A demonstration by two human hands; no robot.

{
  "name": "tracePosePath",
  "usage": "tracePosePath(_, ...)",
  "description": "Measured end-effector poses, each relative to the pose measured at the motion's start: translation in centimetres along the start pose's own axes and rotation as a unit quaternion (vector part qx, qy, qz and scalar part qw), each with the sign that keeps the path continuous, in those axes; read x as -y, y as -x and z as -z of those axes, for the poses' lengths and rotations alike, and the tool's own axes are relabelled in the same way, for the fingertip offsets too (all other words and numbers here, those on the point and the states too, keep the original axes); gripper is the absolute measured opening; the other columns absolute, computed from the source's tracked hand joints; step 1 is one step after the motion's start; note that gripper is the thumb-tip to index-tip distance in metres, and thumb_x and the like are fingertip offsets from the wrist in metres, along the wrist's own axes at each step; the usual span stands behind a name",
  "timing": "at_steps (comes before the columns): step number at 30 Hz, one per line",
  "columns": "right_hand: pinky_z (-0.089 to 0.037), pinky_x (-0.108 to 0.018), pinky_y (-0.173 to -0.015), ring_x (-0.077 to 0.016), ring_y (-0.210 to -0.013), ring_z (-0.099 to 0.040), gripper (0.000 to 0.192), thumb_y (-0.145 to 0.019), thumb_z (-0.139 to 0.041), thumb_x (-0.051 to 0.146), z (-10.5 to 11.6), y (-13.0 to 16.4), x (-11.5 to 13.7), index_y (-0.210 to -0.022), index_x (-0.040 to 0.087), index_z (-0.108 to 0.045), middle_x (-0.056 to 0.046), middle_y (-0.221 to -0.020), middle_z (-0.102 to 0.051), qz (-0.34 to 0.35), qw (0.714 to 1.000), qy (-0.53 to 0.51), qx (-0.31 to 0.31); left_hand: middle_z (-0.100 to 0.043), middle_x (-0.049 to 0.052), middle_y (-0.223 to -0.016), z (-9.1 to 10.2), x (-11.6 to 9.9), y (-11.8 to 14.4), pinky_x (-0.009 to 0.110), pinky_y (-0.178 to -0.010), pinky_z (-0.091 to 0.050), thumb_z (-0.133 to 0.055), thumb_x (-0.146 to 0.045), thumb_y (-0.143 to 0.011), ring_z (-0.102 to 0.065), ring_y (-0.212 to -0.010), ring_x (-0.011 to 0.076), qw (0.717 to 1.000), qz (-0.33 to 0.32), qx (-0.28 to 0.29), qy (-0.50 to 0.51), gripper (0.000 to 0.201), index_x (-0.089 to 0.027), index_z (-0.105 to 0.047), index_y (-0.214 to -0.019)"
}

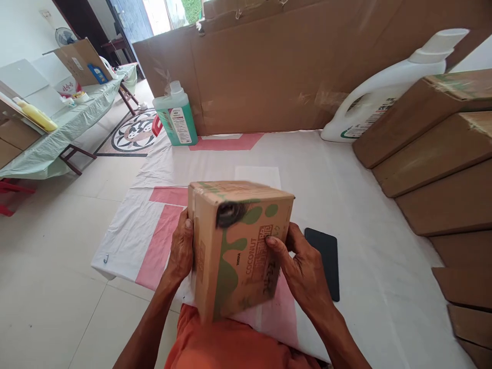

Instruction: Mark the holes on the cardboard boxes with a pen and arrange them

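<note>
A small cardboard box (238, 246) with green splashes and the word COCONUT printed on its side is held up in front of me, slightly blurred. My left hand (181, 251) presses flat against its left face. My right hand (302, 266) grips its right edge with the thumb on the printed front. The box hangs over a white and pink plastic sheet (346, 205) spread on the tiled floor.
A black phone (325, 259) lies on the sheet just right of my right hand. A green liquid bottle (176, 115) and a white detergent jug (384, 89) stand by a tall cardboard wall (269, 77). Folded cardboard boxes (434, 154) are stacked at right. A covered table (57, 128) stands at left.
</note>
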State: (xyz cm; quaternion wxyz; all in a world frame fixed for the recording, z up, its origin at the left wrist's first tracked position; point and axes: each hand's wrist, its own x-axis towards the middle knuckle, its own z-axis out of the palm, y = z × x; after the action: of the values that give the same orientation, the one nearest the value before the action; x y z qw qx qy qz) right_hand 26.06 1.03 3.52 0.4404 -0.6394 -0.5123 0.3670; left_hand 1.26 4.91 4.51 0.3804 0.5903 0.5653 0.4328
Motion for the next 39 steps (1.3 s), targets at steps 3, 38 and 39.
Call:
tracePosePath(3,-0.061,-0.040,-0.065,-0.0328,-0.085,-0.079,0.077,-0.091,-0.061,0.074,0.2,1.7,0.1,-0.150,0.027,-0.048,-0.007,-0.100,-0.083,-0.052,0.998,-0.013,0.033,-0.067,0.009,-0.144,0.3,-0.2,0.7,0.048,-0.118,-0.044,-0.032,-0.066,-0.107,-0.058,-0.137,0.0323,0.997,0.053,0.044,0.027,0.062,-0.026,-0.061,-0.144)
tracePosePath(38,-0.037,-0.041,-0.092,-0.0276,-0.101,-0.067,0.011,-0.101,-0.062,0.027,-5.6,-3.3,2.7,-0.097,0.021,-0.070,-0.006,-0.105,-0.076,0.072,0.961,0.263,0.043,-0.075,0.011,-0.131,-4.9,0.5,-1.0,0.042,-0.110,-0.053,-0.063,-0.045,-0.094,-0.070,-0.122,0.0276,0.996,0.063,0.060,0.017,0.041,-0.020,-0.071,-0.125)
tracePosePath(39,-0.036,-0.041,-0.091,-0.0277,-0.100,-0.067,0.011,-0.100,-0.062,0.027,-5.6,-3.4,2.5,-0.095,0.021,-0.069,-0.005,-0.104,-0.076,0.065,0.962,0.262,0.040,-0.076,0.010,-0.126,-5.1,0.4,-1.3,0.042,-0.107,-0.054,-0.064,-0.044,-0.092,-0.072,-0.116,0.0273,0.996,0.067,0.062,0.017,0.038,-0.019,-0.072,-0.120)
